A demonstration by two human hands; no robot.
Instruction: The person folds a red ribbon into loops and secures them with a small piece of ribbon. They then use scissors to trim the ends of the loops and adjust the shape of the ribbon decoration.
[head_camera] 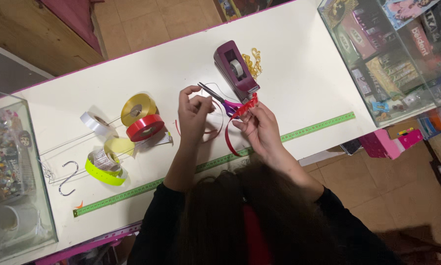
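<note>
My left hand is raised over the white table, its fingertips pinched on a thin red ribbon strand. My right hand pinches a looped red ribbon bow; a wider red strip curls down from it. Purple-handled scissors sit between the two hands, blades pointing toward my left fingers. I cannot tell whether either hand grips them. A maroon tape dispenser stands just beyond my right hand.
Ribbon rolls lie at the left: white, gold, red, pale yellow, neon yellow-green. A metal S-hook and a green measuring tape lie nearby. Curled gold ribbon lies behind the dispenser. Glass cases flank the table.
</note>
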